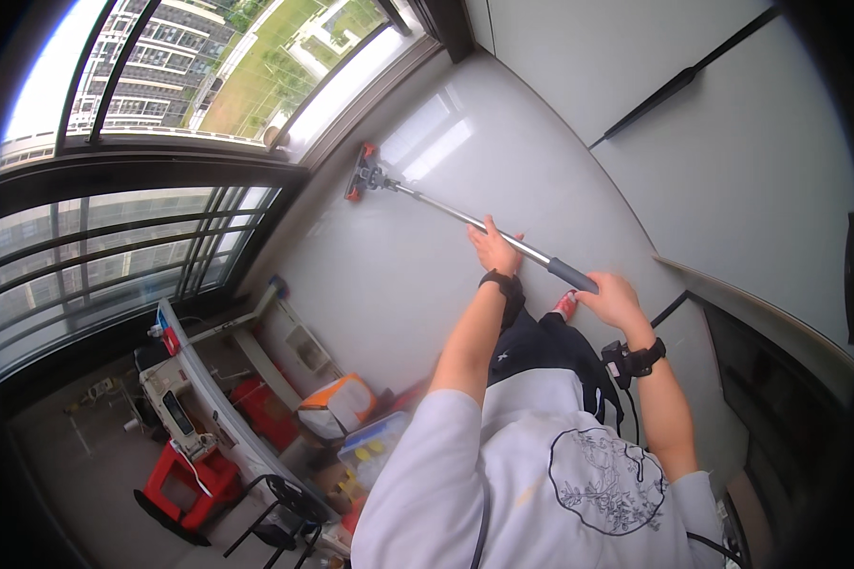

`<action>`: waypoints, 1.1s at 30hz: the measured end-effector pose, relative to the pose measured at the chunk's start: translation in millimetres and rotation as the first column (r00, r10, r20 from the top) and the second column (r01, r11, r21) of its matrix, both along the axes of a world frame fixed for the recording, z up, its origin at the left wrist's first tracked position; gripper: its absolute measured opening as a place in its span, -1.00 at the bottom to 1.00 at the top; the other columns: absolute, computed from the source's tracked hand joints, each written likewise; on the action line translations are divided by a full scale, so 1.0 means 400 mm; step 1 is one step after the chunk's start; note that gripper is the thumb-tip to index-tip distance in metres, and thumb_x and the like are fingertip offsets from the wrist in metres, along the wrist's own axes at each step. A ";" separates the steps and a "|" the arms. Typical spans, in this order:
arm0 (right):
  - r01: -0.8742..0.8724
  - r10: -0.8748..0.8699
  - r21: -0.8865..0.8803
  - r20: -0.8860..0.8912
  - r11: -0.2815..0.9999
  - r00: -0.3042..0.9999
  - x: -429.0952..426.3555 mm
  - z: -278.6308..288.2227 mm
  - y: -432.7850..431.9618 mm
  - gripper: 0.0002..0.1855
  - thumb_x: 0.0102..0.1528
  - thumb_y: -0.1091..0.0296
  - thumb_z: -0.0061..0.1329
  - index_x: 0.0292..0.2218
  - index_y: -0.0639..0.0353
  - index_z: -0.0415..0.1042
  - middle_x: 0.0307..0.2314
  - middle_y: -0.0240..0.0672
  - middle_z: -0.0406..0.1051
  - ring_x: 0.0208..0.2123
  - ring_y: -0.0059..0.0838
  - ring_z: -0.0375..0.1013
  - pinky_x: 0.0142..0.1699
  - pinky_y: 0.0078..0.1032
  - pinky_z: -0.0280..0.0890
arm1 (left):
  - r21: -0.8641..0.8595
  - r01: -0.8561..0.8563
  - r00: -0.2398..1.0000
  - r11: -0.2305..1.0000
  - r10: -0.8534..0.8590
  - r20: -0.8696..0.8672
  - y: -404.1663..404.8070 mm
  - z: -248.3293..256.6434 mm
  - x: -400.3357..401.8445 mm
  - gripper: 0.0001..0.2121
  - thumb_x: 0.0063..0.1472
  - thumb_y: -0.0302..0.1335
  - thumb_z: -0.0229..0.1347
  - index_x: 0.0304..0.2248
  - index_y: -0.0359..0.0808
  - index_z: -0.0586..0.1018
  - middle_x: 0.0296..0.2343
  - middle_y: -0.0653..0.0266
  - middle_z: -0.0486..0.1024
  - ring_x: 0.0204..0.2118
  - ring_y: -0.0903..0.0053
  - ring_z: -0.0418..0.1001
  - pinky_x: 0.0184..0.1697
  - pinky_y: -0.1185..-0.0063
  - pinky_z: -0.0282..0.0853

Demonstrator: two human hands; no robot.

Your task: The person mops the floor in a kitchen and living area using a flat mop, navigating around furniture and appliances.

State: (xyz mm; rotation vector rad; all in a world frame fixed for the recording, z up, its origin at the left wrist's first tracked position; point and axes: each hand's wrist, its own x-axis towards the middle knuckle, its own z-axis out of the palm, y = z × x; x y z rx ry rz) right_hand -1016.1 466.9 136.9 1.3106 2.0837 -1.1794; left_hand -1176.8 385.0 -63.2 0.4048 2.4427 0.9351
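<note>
A flat mop with a metal pole [448,208] slants across the view, its grey-and-orange head [362,173] on the pale glossy floor [398,263] close to the window-side wall. My left hand [496,247] lies around the middle of the pole, thumb up along it; some fingers seem loosely spread. At the pole's upper end, my right hand [609,298] grips the dark grey handle [571,274]. Each wrist wears a black strap with a device. Below the handle a red shoe [565,304] shows on the floor.
Windows with dark frames [295,169] run along the left and top. Light cabinet doors [740,171] stand at the right. At lower left are a sewing machine [174,402] on a table, a red stool [185,491], an orange-and-white bag [338,405] and a plastic box [381,444].
</note>
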 end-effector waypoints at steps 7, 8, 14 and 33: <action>0.267 -0.279 -0.140 -0.073 0.953 0.958 0.461 -0.052 -0.137 -0.62 -0.24 0.33 -0.03 -0.30 0.24 0.32 -0.46 -0.14 0.36 -0.46 -0.34 0.37 -0.31 -0.50 0.23 | -0.410 0.766 0.476 0.494 -0.866 -0.154 -0.039 0.048 0.289 -0.51 -0.18 -0.25 0.12 -0.23 -0.28 0.30 -0.09 -0.06 0.07 0.02 0.17 -0.05 -0.04 0.21 -0.04; 0.280 -0.313 -0.223 -0.131 0.934 0.941 0.527 -0.001 -0.135 -0.62 -0.25 0.39 -0.03 -0.32 0.32 0.31 -0.49 -0.17 0.37 -0.51 -0.42 0.34 -0.35 -0.55 0.23 | -0.365 0.879 0.328 0.307 -0.945 -0.004 -0.035 0.070 0.345 -0.52 -0.17 -0.24 0.10 -0.23 -0.27 0.30 -0.12 -0.03 0.12 0.02 0.19 -0.04 -0.03 0.18 -0.08; 0.518 -0.520 -0.099 0.003 0.850 0.854 0.913 0.311 -0.219 -0.65 -0.41 0.56 -0.01 -0.43 0.37 0.35 -0.69 -0.51 0.19 -0.62 -0.73 0.14 -0.51 -0.72 0.10 | 0.090 0.916 -0.398 -0.391 -0.913 0.091 -0.006 0.208 0.752 -0.69 -0.15 -0.30 0.01 -0.36 -0.26 0.38 -0.37 0.13 0.34 -0.24 0.30 0.29 -0.11 0.26 0.09; 0.270 -0.288 -0.160 -0.102 0.950 0.952 0.208 0.051 -0.149 -0.74 -0.26 0.36 -0.04 -0.43 0.22 0.35 -0.64 -0.13 0.33 -0.57 -0.25 0.33 -0.44 -0.45 0.21 | -0.372 0.927 0.080 0.041 -0.993 0.088 -0.073 0.020 -0.016 -0.71 -0.05 -0.25 -0.04 -0.34 -0.22 0.31 -0.36 0.21 0.33 -0.24 0.31 0.28 -0.20 0.34 0.13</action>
